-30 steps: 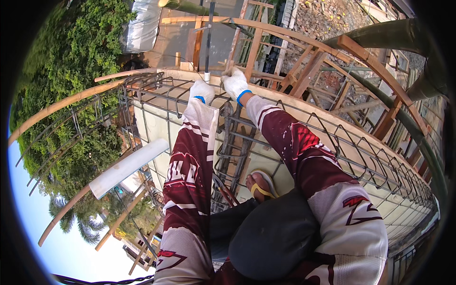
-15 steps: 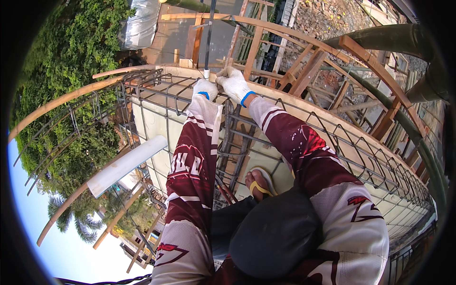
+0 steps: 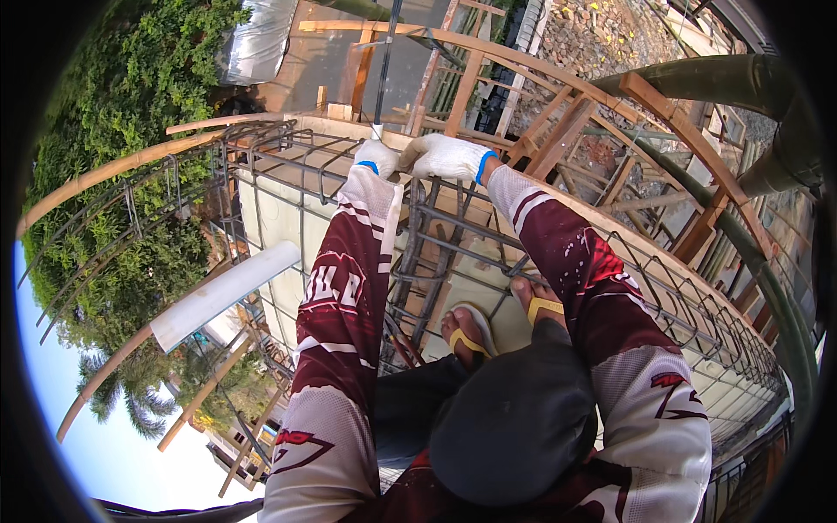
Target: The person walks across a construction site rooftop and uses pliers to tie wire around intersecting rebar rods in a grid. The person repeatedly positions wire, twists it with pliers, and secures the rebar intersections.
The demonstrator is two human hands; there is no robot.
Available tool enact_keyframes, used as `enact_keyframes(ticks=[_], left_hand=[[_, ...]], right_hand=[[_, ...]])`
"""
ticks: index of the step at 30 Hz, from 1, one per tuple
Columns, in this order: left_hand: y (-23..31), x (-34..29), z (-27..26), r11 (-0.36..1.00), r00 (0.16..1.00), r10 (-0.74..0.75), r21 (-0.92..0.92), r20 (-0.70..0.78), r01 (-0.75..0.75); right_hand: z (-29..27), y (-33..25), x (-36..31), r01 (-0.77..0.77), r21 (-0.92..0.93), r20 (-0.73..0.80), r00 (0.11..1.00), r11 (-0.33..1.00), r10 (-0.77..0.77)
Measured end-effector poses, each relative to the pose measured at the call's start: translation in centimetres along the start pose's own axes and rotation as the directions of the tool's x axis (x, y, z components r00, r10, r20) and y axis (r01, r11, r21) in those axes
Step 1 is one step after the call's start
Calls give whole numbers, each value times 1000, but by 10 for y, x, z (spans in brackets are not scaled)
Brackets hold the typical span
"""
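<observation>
Both my hands wear white knit gloves with blue cuffs and meet above a cage of dark steel rebar [image 3: 418, 231]. My left hand [image 3: 375, 157] is closed at the white lower end of a long, thin dark rod [image 3: 384, 74] and appears to grip it. Right beside it, my right hand [image 3: 443, 159] has its fingers curled, with the tips close to the left hand. What lies between those fingertips is hidden. Below the hands, thick bars run down toward my sandalled feet [image 3: 466, 329].
A curved wooden form edge [image 3: 654, 218] follows the rebar on the right. A white pipe [image 3: 225, 292] sticks out at left. Timber framing [image 3: 567, 135] and thick green bamboo poles [image 3: 715, 83] stand beyond. The ground lies far below, past the form.
My right hand has turned, its wrist swinging outward to the right while its fingertips stay beside the left. The left hand stays at the rod's end. My second foot has come into view.
</observation>
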State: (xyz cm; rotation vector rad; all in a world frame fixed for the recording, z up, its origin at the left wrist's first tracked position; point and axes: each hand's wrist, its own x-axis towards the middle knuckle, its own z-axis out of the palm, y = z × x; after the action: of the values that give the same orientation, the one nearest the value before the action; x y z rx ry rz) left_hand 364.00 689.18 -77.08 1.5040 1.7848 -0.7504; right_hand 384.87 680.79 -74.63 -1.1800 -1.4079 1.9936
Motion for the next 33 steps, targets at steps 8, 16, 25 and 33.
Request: enact_keyframes(ticks=[8, 16, 25, 33], left_hand=[[-8, 12, 10, 957, 989, 147, 255, -30, -135], [-8, 9, 8, 960, 986, 153, 229, 62, -163], [6, -6, 5, 997, 998, 21, 69, 60, -25], [8, -5, 14, 906, 979, 204, 377, 11, -193]], right_hand=[[7, 4, 5, -80, -152, -131, 990, 985, 60], [11, 12, 21, -111, -267, -150, 986, 957, 73], [19, 24, 40, -154, -336, -63, 988, 929, 141], [27, 43, 67, -150, -476, -135, 986, 866, 97]])
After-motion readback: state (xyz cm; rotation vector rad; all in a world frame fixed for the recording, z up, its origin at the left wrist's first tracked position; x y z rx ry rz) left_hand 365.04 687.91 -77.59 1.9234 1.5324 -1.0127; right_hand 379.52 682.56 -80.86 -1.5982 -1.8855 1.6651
